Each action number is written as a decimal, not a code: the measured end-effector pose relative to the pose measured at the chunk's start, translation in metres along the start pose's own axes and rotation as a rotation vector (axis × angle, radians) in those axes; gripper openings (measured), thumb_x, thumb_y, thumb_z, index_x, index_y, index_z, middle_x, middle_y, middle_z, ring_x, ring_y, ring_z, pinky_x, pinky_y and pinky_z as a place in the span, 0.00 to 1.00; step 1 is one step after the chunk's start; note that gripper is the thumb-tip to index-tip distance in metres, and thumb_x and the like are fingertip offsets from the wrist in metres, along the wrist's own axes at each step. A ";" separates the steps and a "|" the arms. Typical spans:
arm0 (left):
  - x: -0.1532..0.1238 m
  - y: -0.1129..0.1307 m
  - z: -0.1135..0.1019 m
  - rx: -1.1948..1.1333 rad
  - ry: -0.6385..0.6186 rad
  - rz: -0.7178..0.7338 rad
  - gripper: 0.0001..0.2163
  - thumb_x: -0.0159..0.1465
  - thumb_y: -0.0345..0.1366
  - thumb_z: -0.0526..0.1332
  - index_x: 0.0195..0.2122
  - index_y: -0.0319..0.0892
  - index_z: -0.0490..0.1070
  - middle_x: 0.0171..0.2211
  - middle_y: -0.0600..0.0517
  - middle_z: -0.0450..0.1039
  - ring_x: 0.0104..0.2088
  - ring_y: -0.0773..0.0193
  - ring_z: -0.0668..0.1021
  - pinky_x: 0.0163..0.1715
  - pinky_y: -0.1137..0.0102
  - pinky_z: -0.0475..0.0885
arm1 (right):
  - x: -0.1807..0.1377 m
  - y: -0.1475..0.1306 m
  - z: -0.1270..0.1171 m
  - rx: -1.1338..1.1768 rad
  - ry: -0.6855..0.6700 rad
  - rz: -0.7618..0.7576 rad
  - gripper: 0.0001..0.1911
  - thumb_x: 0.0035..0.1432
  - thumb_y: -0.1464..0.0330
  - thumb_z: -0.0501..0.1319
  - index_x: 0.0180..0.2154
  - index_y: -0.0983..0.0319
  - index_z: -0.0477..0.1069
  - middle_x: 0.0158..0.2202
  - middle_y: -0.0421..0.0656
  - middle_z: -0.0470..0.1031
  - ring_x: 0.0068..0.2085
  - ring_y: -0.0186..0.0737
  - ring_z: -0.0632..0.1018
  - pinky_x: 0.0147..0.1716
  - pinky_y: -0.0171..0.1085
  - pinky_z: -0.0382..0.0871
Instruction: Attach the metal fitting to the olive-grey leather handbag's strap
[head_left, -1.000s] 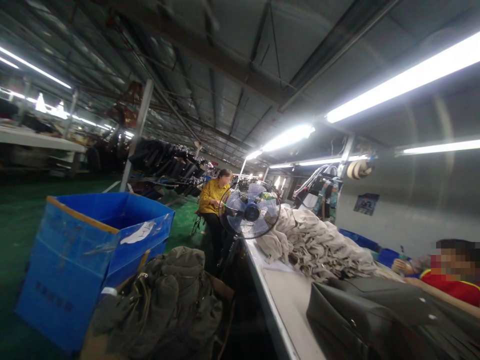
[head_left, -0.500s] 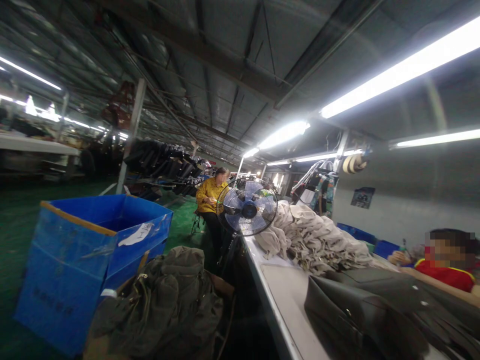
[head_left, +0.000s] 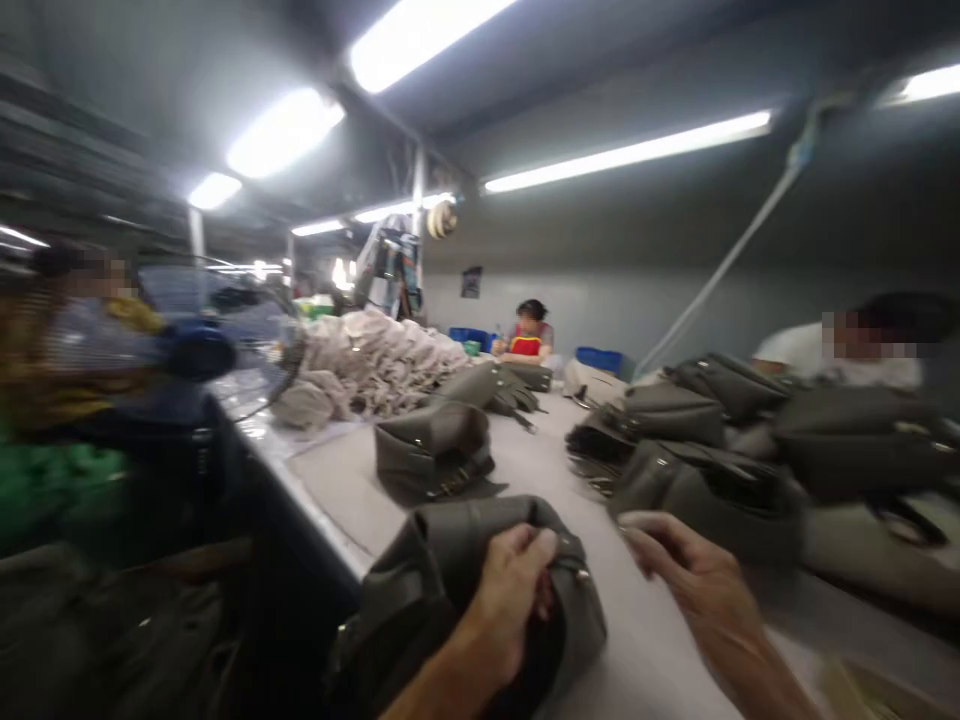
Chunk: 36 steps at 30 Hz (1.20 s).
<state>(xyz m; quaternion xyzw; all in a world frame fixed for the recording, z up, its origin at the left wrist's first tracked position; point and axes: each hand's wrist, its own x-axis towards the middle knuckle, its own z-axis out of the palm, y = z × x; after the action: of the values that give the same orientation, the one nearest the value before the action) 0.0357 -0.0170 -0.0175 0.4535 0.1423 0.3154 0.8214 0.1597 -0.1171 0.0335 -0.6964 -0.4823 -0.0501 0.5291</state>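
Note:
My left hand [head_left: 514, 590] grips the top rim of a dark olive bag [head_left: 450, 580] that rests at the near edge of the pale worktable [head_left: 345, 490]. The fingers are curled over the opening by a metal stud. My right hand [head_left: 686, 570] hovers just right of the bag, fingers loosely bent and apart, holding nothing. The whole view is smeared by motion.
Another olive bag [head_left: 435, 450] lies further up the table, with several more bags [head_left: 705, 470] piled at the right. A heap of beige cloth [head_left: 367, 360] and a fan [head_left: 202, 345] stand at the left. A person in red [head_left: 527, 335] sits at the far end; another person [head_left: 847, 345] sits at right.
The view has swung right and down from the hall to the table. Both my hands and the bag in my left hand have come into view.

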 end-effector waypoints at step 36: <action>0.003 -0.006 -0.005 -0.088 -0.049 -0.044 0.18 0.58 0.48 0.65 0.30 0.39 0.62 0.19 0.60 0.55 0.17 0.76 0.56 0.15 0.81 0.52 | -0.005 0.011 0.033 0.202 -0.203 -0.217 0.05 0.60 0.71 0.62 0.33 0.60 0.77 0.29 0.41 0.73 0.30 0.36 0.73 0.28 0.33 0.65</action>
<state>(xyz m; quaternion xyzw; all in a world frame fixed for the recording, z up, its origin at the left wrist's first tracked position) 0.0378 -0.0138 -0.0253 0.4212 0.1183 0.2919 0.8505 0.1501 -0.0938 0.0087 -0.5848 -0.6082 0.0121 0.5366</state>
